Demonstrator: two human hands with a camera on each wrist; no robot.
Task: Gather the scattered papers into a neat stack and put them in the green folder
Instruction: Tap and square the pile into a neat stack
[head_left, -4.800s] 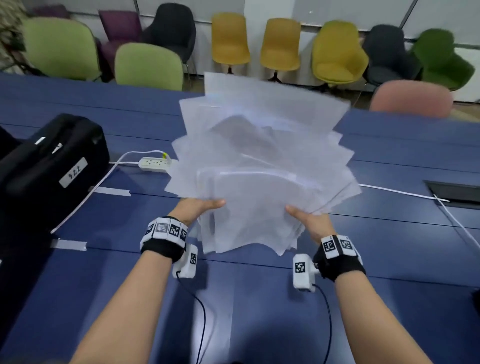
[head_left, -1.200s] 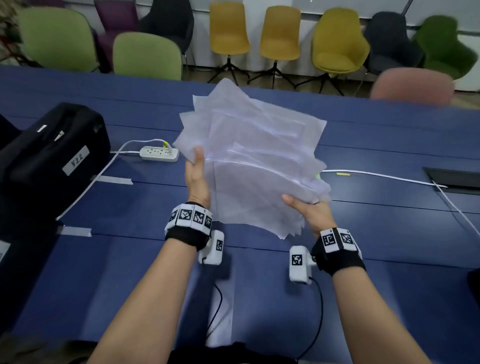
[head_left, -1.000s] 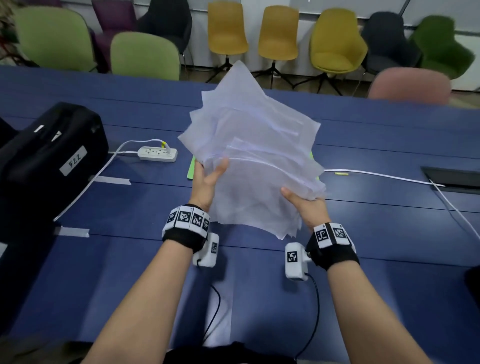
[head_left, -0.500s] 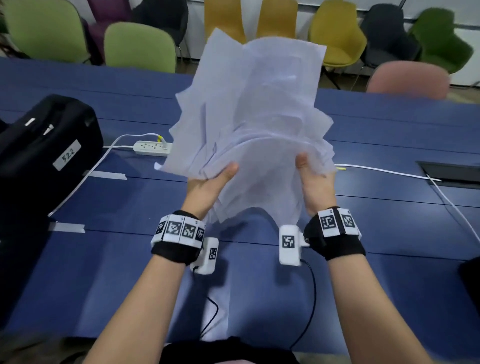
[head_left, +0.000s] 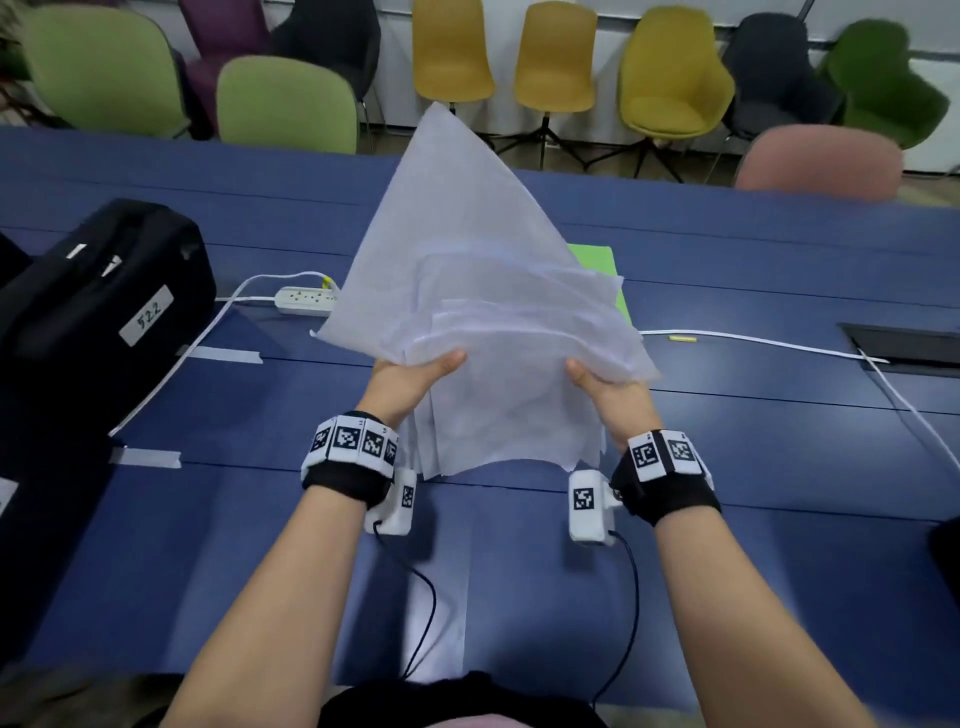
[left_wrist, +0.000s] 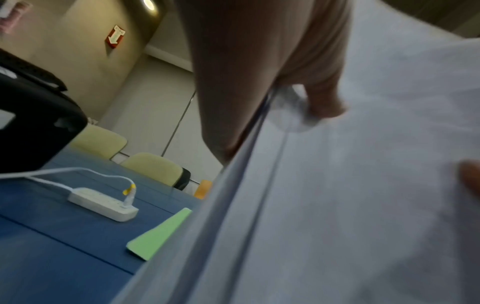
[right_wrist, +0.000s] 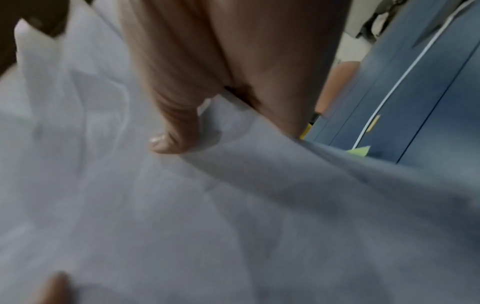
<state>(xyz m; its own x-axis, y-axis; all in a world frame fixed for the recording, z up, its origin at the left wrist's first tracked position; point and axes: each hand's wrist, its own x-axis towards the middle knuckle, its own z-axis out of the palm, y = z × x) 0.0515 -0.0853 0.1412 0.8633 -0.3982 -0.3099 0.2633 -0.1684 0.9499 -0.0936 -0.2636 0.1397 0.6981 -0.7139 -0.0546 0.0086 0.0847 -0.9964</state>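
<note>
A loose, uneven bundle of white papers (head_left: 483, 312) is held up above the blue table, corners fanning out in different directions. My left hand (head_left: 410, 382) grips its left edge with the thumb on top; the papers (left_wrist: 363, 185) fill the left wrist view. My right hand (head_left: 608, 389) grips the right edge, thumb on top, and the papers (right_wrist: 182, 205) cover most of the right wrist view. The green folder (head_left: 605, 275) lies flat on the table behind the bundle, mostly hidden; one corner of the folder (left_wrist: 155, 236) shows beside the sheets.
A black case (head_left: 93, 312) sits on the table at the left. A white power strip (head_left: 306, 300) with its cable lies near it. A white cable (head_left: 753, 343) runs to a table hatch (head_left: 904, 345) at the right. Chairs line the far side.
The bundle has been turned and tipped away from me, with one corner now pointing up. Both hands shifted along its lower edges and sit a little wider apart. The folder's right side now shows.
</note>
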